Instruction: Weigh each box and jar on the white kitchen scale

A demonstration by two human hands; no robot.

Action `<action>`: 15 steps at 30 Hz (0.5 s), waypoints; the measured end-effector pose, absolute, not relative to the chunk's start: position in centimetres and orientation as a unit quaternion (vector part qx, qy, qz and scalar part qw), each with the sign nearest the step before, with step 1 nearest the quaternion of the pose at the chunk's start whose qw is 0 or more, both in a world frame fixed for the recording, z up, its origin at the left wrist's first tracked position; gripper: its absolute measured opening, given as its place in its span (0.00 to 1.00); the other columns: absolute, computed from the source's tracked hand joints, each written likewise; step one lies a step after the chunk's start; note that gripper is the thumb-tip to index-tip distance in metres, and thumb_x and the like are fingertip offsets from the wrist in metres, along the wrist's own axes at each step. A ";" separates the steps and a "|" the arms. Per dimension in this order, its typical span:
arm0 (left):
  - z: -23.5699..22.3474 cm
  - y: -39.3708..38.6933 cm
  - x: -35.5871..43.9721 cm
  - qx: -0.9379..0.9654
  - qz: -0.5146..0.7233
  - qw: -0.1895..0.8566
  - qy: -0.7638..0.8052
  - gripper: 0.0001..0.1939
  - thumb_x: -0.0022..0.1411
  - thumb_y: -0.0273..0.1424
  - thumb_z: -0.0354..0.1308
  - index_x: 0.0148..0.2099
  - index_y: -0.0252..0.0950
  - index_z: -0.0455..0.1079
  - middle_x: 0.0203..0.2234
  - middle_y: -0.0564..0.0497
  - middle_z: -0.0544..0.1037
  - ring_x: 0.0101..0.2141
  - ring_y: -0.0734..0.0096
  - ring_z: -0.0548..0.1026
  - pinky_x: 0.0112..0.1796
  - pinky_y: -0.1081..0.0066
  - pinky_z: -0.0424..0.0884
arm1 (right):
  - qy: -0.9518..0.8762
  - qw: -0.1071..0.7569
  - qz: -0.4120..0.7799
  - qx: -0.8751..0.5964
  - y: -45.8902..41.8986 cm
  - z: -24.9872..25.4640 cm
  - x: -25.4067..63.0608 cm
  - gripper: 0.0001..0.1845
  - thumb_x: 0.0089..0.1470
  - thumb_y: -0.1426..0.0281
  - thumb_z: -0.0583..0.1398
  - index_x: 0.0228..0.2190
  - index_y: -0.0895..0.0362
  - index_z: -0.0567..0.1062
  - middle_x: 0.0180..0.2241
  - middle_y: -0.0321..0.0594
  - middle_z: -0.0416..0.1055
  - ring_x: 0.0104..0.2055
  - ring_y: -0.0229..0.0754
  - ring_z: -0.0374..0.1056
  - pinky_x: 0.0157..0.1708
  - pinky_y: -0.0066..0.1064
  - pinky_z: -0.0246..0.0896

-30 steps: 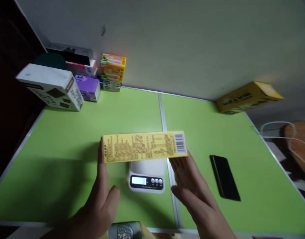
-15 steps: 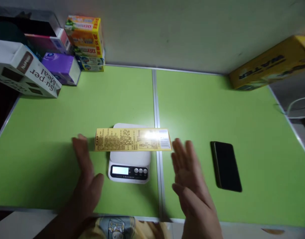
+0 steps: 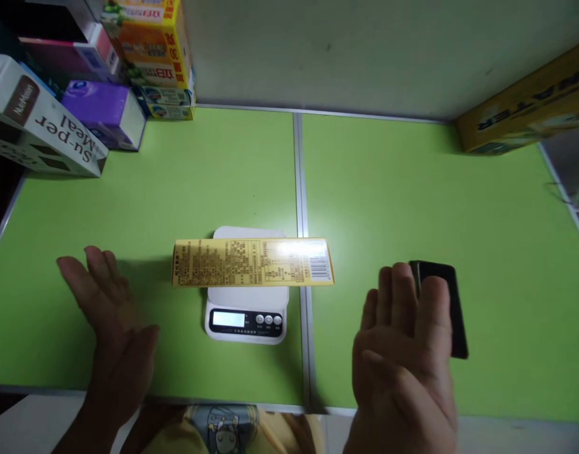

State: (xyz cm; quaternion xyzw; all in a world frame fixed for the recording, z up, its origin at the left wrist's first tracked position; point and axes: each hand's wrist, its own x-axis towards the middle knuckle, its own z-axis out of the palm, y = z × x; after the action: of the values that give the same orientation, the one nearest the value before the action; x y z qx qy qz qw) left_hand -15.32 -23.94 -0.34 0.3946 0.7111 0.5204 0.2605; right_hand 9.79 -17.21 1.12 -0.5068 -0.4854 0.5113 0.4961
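A long yellow box (image 3: 251, 262) printed with small text and a barcode lies across a white kitchen scale (image 3: 248, 297), overhanging it on both sides. The scale's display glows, but I cannot read a number on it. To the left of the box, my left hand (image 3: 114, 321) is open and holds nothing, its fingers stretched out and apart from the box. My right hand (image 3: 405, 353) is also open and empty, palm turned up, to the right of the scale. Its fingers partly cover a black phone (image 3: 455, 309) on the table.
The green table (image 3: 388, 195) has a metal seam (image 3: 301, 176) down its middle. At the back left stand a white carton (image 3: 57, 126), a purple box (image 3: 105, 113) and stacked orange boxes (image 3: 152, 50). A yellow carton (image 3: 526, 107) leans at the back right.
Both my hands have moved outward, away from the ends of the yellow box. My right hand now overlaps the phone. The box stays on the scale, and the camera view has shifted slightly.
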 end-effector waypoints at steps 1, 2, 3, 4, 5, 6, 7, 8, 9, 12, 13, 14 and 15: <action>0.4 -23.8 -14.3 0.399 0.512 0.278 0.708 0.51 0.51 0.33 0.60 0.65 0.71 0.30 0.67 0.79 0.35 0.67 0.65 0.29 0.65 0.55 0.29 | -0.491 0.489 0.515 -0.505 -17.2 1.1 9.5 0.47 0.44 0.79 0.50 0.64 0.40 0.47 0.67 0.20 0.42 0.70 0.41 0.30 0.68 0.50 0.20; 1.0 -23.7 -13.5 0.401 0.503 0.299 0.705 0.51 0.53 0.30 0.59 0.65 0.70 0.29 0.67 0.78 0.34 0.67 0.65 0.29 0.65 0.54 0.29 | -0.496 0.483 0.519 -0.501 -17.3 1.0 9.2 0.47 0.44 0.79 0.50 0.64 0.41 0.46 0.67 0.21 0.42 0.70 0.41 0.30 0.68 0.50 0.20; 1.5 -23.7 -12.9 0.401 0.491 0.321 0.703 0.51 0.54 0.27 0.57 0.65 0.69 0.29 0.67 0.77 0.33 0.67 0.65 0.30 0.65 0.53 0.30 | -0.501 0.476 0.527 -0.495 -17.3 0.9 8.9 0.47 0.45 0.79 0.50 0.64 0.41 0.46 0.68 0.21 0.41 0.70 0.42 0.29 0.68 0.50 0.21; 1.8 -23.7 -12.5 0.400 0.481 0.342 0.701 0.51 0.54 0.26 0.56 0.66 0.67 0.28 0.67 0.75 0.33 0.67 0.64 0.31 0.65 0.53 0.30 | -0.505 0.470 0.537 -0.485 -17.4 0.7 8.6 0.46 0.45 0.79 0.51 0.64 0.41 0.46 0.68 0.20 0.40 0.71 0.42 0.29 0.68 0.49 0.22; 2.1 -23.7 -12.2 0.400 0.475 0.359 0.697 0.51 0.55 0.25 0.56 0.67 0.65 0.28 0.68 0.73 0.34 0.67 0.63 0.32 0.65 0.52 0.31 | -0.507 0.465 0.549 -0.474 -17.4 0.5 8.4 0.46 0.46 0.79 0.51 0.64 0.42 0.47 0.68 0.20 0.40 0.71 0.42 0.29 0.68 0.48 0.23; 2.3 -23.7 -12.0 0.398 0.472 0.374 0.692 0.51 0.55 0.25 0.56 0.67 0.64 0.28 0.68 0.70 0.34 0.67 0.61 0.33 0.65 0.52 0.32 | -0.509 0.461 0.560 -0.464 -17.5 0.3 8.1 0.45 0.47 0.79 0.51 0.64 0.42 0.48 0.68 0.20 0.40 0.70 0.42 0.29 0.69 0.47 0.24; 2.4 -23.7 -11.8 0.396 0.472 0.385 0.687 0.50 0.55 0.25 0.55 0.68 0.62 0.28 0.68 0.69 0.34 0.67 0.60 0.34 0.65 0.52 0.32 | -0.511 0.458 0.566 -0.457 -17.5 0.1 7.8 0.44 0.48 0.78 0.51 0.64 0.41 0.48 0.68 0.20 0.39 0.70 0.42 0.29 0.69 0.47 0.26; 2.4 -23.6 -11.7 0.394 0.474 0.389 0.685 0.51 0.55 0.25 0.55 0.68 0.61 0.27 0.69 0.68 0.34 0.67 0.60 0.35 0.65 0.52 0.33 | -0.513 0.457 0.567 -0.454 -17.6 0.0 7.6 0.43 0.48 0.78 0.51 0.64 0.41 0.48 0.68 0.19 0.39 0.70 0.42 0.29 0.69 0.47 0.27; 2.3 -23.6 -11.7 0.391 0.478 0.387 0.685 0.51 0.55 0.25 0.55 0.68 0.60 0.26 0.69 0.67 0.34 0.67 0.60 0.34 0.65 0.53 0.33 | -0.517 0.457 0.562 -0.455 -17.5 -0.2 7.4 0.43 0.49 0.78 0.51 0.64 0.41 0.48 0.68 0.19 0.39 0.70 0.42 0.29 0.69 0.47 0.27; 1.6 -23.6 -12.3 0.386 0.494 0.359 0.692 0.52 0.54 0.27 0.57 0.68 0.61 0.27 0.69 0.67 0.36 0.67 0.63 0.33 0.65 0.56 0.32 | -0.525 0.462 0.535 -0.474 -17.3 -0.6 6.9 0.44 0.49 0.78 0.50 0.64 0.42 0.45 0.68 0.18 0.36 0.71 0.42 0.28 0.69 0.48 0.27; 1.3 -23.6 -12.6 0.386 0.500 0.351 0.691 0.52 0.54 0.27 0.58 0.68 0.62 0.27 0.69 0.68 0.38 0.67 0.63 0.33 0.65 0.57 0.32 | -0.525 0.463 0.530 -0.480 -17.3 -0.8 6.8 0.45 0.48 0.78 0.50 0.65 0.43 0.43 0.68 0.18 0.35 0.71 0.42 0.27 0.69 0.47 0.26; 1.0 -23.6 -12.8 0.387 0.504 0.351 0.688 0.51 0.54 0.28 0.58 0.68 0.61 0.29 0.69 0.67 0.40 0.67 0.63 0.33 0.65 0.57 0.31 | -0.523 0.460 0.531 -0.482 -17.2 -0.9 6.7 0.46 0.48 0.79 0.50 0.65 0.43 0.42 0.68 0.18 0.34 0.71 0.42 0.26 0.69 0.47 0.25; 0.7 -23.6 -12.9 0.387 0.503 0.359 0.684 0.51 0.54 0.28 0.58 0.68 0.60 0.31 0.68 0.66 0.41 0.67 0.62 0.33 0.65 0.56 0.31 | -0.522 0.449 0.545 -0.479 -17.2 -1.0 6.6 0.46 0.47 0.79 0.50 0.65 0.43 0.42 0.68 0.18 0.34 0.71 0.42 0.26 0.69 0.46 0.24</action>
State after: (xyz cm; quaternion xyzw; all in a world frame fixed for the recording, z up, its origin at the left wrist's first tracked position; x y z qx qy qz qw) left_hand -12.89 -23.63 0.71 0.3875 0.6840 0.5033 0.3588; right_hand 6.57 -17.22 -1.00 -0.4795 -0.5218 0.5446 0.4486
